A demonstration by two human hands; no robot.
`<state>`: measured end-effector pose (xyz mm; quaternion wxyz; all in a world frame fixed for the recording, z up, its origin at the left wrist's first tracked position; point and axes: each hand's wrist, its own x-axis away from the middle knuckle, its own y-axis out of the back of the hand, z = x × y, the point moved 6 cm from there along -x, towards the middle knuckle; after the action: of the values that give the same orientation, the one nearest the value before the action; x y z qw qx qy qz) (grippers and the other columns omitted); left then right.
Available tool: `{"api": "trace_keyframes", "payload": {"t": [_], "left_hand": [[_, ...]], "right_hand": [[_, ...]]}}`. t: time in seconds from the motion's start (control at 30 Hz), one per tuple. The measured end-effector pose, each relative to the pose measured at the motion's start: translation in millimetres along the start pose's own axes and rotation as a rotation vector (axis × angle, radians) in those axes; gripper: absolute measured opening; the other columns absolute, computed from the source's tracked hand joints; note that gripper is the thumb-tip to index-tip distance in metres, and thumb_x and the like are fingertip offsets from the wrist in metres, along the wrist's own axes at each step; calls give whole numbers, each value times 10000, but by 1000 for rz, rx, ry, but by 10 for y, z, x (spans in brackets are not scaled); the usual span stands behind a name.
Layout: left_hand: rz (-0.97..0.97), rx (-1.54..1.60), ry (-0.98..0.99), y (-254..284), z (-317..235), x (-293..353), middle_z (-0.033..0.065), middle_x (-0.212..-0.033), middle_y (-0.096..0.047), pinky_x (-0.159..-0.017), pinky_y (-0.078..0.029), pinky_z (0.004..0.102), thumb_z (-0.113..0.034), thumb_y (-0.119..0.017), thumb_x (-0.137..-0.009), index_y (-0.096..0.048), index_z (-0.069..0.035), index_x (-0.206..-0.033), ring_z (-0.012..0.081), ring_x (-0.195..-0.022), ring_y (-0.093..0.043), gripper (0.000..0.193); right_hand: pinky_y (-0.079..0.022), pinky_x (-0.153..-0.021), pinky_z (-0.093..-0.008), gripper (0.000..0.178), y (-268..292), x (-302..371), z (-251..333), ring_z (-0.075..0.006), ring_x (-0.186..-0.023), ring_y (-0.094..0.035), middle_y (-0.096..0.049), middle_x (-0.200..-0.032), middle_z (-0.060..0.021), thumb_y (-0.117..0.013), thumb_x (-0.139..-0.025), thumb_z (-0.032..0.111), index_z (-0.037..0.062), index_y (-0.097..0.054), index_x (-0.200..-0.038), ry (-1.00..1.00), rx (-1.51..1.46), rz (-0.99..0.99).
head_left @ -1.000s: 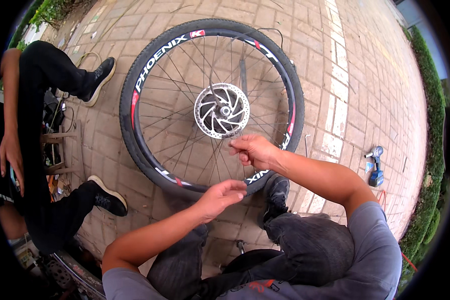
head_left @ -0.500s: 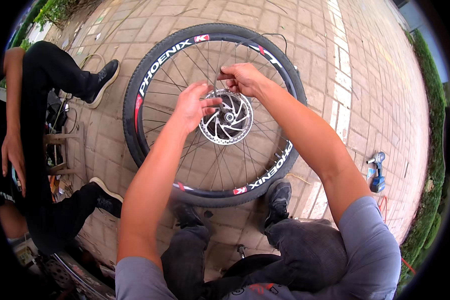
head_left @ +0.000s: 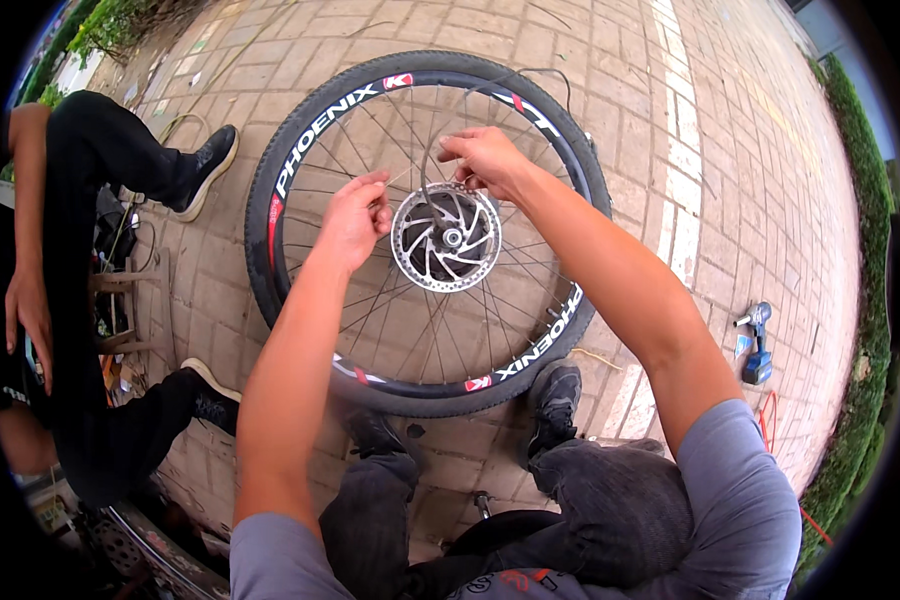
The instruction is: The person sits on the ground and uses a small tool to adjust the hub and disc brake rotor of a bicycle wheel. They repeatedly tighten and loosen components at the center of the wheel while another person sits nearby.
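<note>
View from my head, looking down: a bicycle wheel [head_left: 425, 235] lies flat on the brick pavement [head_left: 660, 130], its black tyre [head_left: 270, 190] with red and white lettering encircling the rim, and its silver brake disc [head_left: 448, 238] sitting at the hub in the centre. My left hand [head_left: 353, 218] hovers over the spokes [head_left: 390, 320] just left of the disc, fingers drawn together with thumb and forefinger pinched on a thin, pale wire-like strand [head_left: 405, 175]; what exactly that strand is cannot be told at this size. My right hand [head_left: 485, 160] is above the upper edge of the disc, fingers curled and closed on the other end of the same thin strand, which bends down toward the disc between my two hands. My two dark shoes [head_left: 555, 395] stand at the near edge of the tyre, the right one touching it. To the left, another person in black trousers [head_left: 80, 200] and black shoes sits beside the wheel, one hand [head_left: 30, 320] hanging near the knee. Well apart to the right, a blue cordless power tool [head_left: 757, 340] lies on the pavement, near a strip of green hedge [head_left: 865, 300].
</note>
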<state>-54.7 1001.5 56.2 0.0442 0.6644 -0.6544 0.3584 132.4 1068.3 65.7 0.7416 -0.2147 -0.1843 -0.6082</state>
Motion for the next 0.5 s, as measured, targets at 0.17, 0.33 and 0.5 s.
{"api": "trace_keyframes", "payload": {"t": [0.17, 0.33, 0.5], "left_hand": [[26, -342, 65, 274, 190, 861, -1, -728, -503, -529, -413, 239, -76, -496, -907, -562, -25, -1065, 84, -599, -476, 178], [388, -703, 353, -128, 1191, 1881, -3, -767, -545, -599, -452, 236, -111, -517, -914, -598, -30, -1010, 64, -673, -517, 150], [810, -852, 13, -755, 1327, 2337, 152, -902, -626, -749, -479, 365, -95, -507, -855, -591, -3, -982, 305, -840, -606, 178]], "right_hand": [[-366, -408, -253, 263, 248, 697, -271, -92, -485, -460, -576, -721, -48, -614, -882, 246, -10, -600, -940, 57, 162, -5], [-399, -436, -225, 317, -31, 1636, -1192, -80, -507, -489, -610, -854, -48, -619, -893, 273, 7, -567, -1058, -322, 114, 344], [-389, -451, -223, 352, -325, 2099, -1291, -85, -490, -479, -610, -787, -71, -627, -902, 285, -21, -565, -1066, -525, -91, 476]]}}
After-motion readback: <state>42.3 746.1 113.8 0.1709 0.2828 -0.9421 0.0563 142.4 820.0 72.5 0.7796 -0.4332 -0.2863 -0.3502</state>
